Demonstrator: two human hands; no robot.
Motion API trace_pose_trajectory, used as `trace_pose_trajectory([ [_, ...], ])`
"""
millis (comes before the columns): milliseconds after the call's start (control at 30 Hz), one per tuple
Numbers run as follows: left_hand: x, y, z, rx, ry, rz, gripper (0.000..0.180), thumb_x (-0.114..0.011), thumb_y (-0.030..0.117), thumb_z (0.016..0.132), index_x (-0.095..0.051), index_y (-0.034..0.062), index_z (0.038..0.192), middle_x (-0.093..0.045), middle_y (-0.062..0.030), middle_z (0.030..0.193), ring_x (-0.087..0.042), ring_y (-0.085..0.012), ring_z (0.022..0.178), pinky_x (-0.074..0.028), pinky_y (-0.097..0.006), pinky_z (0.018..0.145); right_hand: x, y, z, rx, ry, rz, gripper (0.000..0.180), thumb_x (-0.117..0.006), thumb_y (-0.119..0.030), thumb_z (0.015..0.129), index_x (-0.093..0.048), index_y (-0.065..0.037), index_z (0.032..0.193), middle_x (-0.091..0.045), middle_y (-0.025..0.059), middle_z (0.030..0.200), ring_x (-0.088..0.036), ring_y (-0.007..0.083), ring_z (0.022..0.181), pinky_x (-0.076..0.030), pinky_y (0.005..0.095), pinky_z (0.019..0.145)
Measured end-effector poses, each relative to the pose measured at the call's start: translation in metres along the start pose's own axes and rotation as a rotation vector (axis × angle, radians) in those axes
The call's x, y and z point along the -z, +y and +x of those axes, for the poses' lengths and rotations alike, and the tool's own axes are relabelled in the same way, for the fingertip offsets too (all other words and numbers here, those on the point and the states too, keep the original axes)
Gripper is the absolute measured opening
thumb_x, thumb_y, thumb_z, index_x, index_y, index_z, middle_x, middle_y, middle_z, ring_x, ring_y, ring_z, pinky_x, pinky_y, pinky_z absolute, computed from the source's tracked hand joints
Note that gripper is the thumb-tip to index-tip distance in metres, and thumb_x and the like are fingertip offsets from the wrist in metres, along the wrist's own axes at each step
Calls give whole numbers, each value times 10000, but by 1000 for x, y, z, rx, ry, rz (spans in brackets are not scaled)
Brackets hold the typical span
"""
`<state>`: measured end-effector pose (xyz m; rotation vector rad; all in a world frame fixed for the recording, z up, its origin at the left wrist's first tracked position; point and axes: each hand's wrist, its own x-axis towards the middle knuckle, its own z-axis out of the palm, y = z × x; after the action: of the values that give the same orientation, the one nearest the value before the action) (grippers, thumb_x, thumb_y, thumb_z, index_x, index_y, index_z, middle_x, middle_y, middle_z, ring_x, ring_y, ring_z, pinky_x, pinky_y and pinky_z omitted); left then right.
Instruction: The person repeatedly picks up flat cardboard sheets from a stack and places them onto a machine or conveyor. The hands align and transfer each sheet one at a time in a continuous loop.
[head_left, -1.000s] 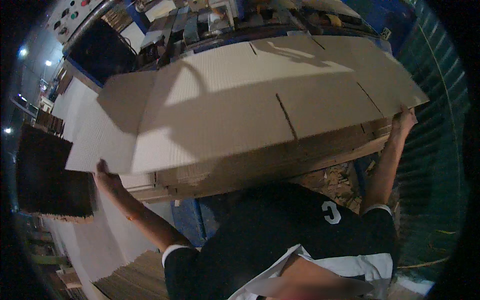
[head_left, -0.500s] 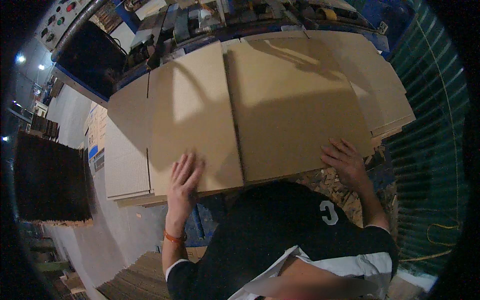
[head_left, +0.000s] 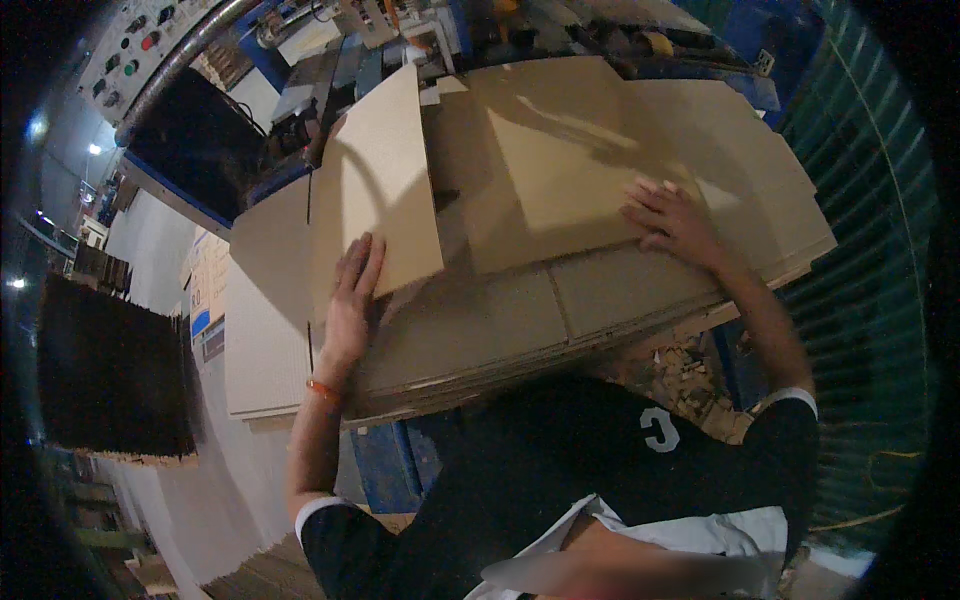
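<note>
A brown cardboard sheet lies over a stack of flat cardboard blanks, its far edge at the machine. Its left panel is parted from the right one by a gap and looks slightly raised. My left hand rests near the left panel's near corner, fingers stretched out. Spread fingers of my right hand press on the near right part of the sheet. Layered edges of the stack show along the side closest to me.
Beyond the stack stands a machine with metal parts, and a button panel at far left. Cardboard scraps are heaped below right. A tall dark stack stands left; a green corrugated wall runs along the right.
The top sheet has slid away from me toward the machine, baring the stack's near part. Both hands have moved forward with it, and its left panel has tilted apart from the right one.
</note>
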<state>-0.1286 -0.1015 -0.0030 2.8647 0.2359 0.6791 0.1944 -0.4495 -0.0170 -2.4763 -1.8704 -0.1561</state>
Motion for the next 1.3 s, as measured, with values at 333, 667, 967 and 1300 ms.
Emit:
trace_pose_trajectory([
  [333,-38,-77,129,-50,203,136,524,-477,47,838,-375,89,1351,-444,-175,1301,-390,-355,1217,-313,-442,1021,6,55,118,-300,78,160,535,-547,-355,853,-411,-190,1344,-324,113,1425,-364,305,1263,-306,487,1005],
  [667,27,-43,6,206,244,111,646,-651,86,791,-342,30,1356,-367,-209,1371,-330,-330,1286,-258,-401,1059,18,12,-22,-673,55,64,682,-533,-441,843,-309,-98,1388,-217,196,1455,-217,349,1342,-203,416,1090],
  [967,34,-125,-192,1154,455,247,526,-559,123,863,-348,15,1332,-404,-193,1330,-405,-298,1220,-339,-399,1009,-16,21,-112,-1451,166,-71,762,-502,-530,820,-328,-14,1353,-314,233,1395,-261,363,1318,-199,441,1088],
  [1300,95,-96,-166,960,1068,-119,407,-467,135,906,-386,13,1285,-449,-190,1272,-461,-293,1162,-403,-425,964,-21,60,-115,-1209,1590,726,350,-591,-97,836,-568,-66,1184,-534,99,1197,-503,204,1052,-396,318,875],
])
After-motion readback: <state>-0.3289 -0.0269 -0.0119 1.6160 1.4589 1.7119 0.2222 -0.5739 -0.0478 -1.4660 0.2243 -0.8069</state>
